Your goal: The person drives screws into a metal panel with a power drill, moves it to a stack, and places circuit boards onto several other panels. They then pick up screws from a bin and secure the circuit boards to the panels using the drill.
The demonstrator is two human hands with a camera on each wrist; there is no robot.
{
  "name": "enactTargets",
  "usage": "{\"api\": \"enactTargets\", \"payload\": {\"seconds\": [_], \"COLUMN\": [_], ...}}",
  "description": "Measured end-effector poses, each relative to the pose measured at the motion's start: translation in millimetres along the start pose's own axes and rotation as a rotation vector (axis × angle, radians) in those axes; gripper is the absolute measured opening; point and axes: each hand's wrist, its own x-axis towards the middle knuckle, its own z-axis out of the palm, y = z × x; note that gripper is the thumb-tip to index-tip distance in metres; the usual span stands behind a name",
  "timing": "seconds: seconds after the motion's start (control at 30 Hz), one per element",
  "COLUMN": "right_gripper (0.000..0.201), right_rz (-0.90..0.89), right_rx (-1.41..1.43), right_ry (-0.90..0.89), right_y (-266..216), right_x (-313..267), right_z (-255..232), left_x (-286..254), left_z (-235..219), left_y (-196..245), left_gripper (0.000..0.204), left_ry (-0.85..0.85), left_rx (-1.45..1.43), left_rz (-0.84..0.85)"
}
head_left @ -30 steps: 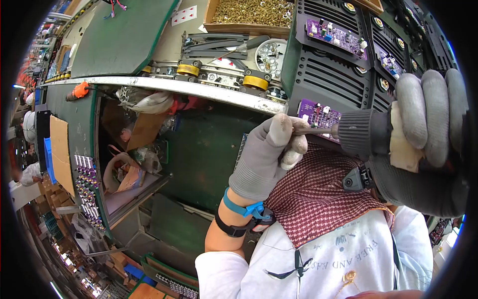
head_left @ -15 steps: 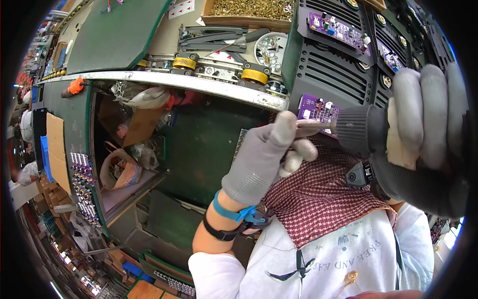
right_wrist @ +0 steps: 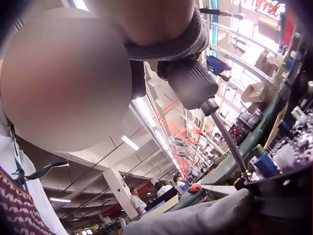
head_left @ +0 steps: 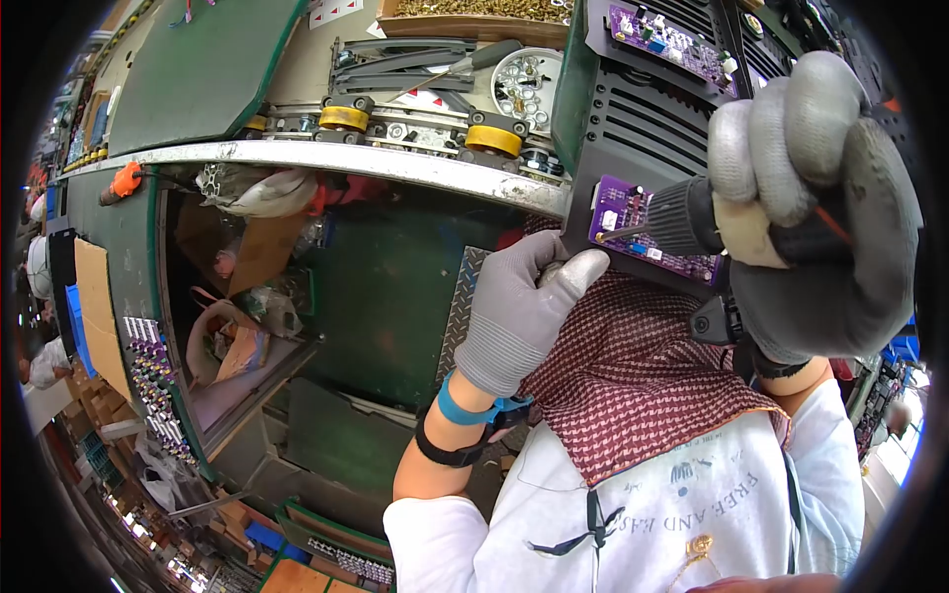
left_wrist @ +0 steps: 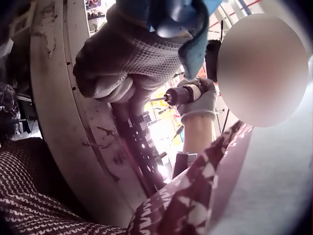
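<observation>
My right hand (head_left: 806, 188), in a grey glove, grips a black electric screwdriver (head_left: 682, 217) with a tan wrap round its body. Its long bit slants to the near left corner of a purple circuit board (head_left: 618, 203). A small brass screw (right_wrist: 247, 175) shows at the bit's tip in the right wrist view. The board lies on a black slotted panel (head_left: 643, 124). My gloved left hand (head_left: 519, 311) holds the panel's near left corner, index finger at the edge and thumb alongside the board. Its other fingers are curled, partly hidden in the head view.
Another purple board (head_left: 667, 44) sits farther up on the black panels. Beyond the metal rail (head_left: 326, 158) are a white dish of small hardware (head_left: 526, 89), a screwdriver (head_left: 489, 54) and a wooden box of brass pieces (head_left: 474, 28). A checked cloth (head_left: 643, 385) covers the lap.
My left hand has let go of the screwdriver's bit tip and moved down to the panel corner. The right hand has brought the screwdriver leftward, with its bit onto the board's corner.
</observation>
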Motion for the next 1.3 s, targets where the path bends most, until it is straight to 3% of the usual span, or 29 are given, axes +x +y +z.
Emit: {"api": "enactTargets", "payload": {"seconds": [0.2, 0.5, 0.6, 0.63, 0.73, 0.77, 0.8, 0.83, 0.93, 0.97, 1.03, 1.1, 1.17, 1.3], "right_gripper": [0.023, 0.019, 0.019, 0.021, 0.026, 0.008, 0.007, 0.019, 0.020, 0.011, 0.022, 0.022, 0.017, 0.008], "right_rz": [0.097, 0.050, 0.061, -0.009, -0.099, -0.038, -0.004, 0.031, -0.034, -0.114, -0.194, -0.323, -0.334, -0.321], "right_rx": [-0.030, -0.082, -0.045, -0.049, -0.115, -0.062, -0.057, -0.050, -0.097, -0.064, -0.063, -0.052, -0.036, 0.092], "right_ry": [-0.035, -0.155, -0.106, 0.042, 0.206, 0.245, 0.299, 0.354, 0.445, 0.149, -0.126, 0.103, 0.269, 0.535], "right_y": [-3.7, 3.4, -1.3, -4.3, -43.0, -60.5, -74.5, -88.6, -106.6, -114.9, -132.7, -146.3, -158.6, -180.1], "right_x": [2.9, 9.9, 2.4, -4.3, -28.8, -32.2, -36.0, -39.7, -65.1, -76.0, -95.1, -115.2, -138.4, -193.6], "right_z": [-4.8, 13.3, 18.9, 20.0, -2.8, -10.4, -13.9, -17.6, -57.4, -95.3, -121.4, -129.3, -134.3, -147.9], "left_x": [-1.8, -3.1, -4.2, -6.8, -23.1, -28.9, -31.0, -29.7, -14.5, -8.5, 2.6, 18.2, 34.0, 43.5], "left_z": [3.6, 6.5, 6.6, 4.9, -13.7, -20.1, -21.3, -16.9, 21.5, 37.1, 70.4, 94.9, 116.8, 160.6], "left_y": [-2.0, -2.2, 1.6, 3.8, 17.0, 28.5, 39.9, 50.3, 74.0, 79.4, 89.8, 94.1, 92.3, 93.8], "left_gripper": [0.027, 0.024, 0.027, 0.027, 0.026, 0.026, 0.027, 0.029, 0.033, 0.035, 0.034, 0.034, 0.040, 0.040], "left_ry": [0.014, 0.044, 0.003, -0.005, -0.163, -0.238, -0.315, -0.339, -0.390, -0.401, -0.469, -0.544, -0.685, -0.705], "left_rx": [-0.026, -0.021, -0.007, 0.001, 0.291, 0.100, -0.086, -0.119, -0.216, -0.187, -0.155, -0.131, -0.153, -0.138], "left_rz": [0.006, -0.013, 0.029, 0.033, -0.010, -0.121, -0.238, -0.254, -0.153, -0.110, -0.123, -0.154, -0.217, -0.276]}}
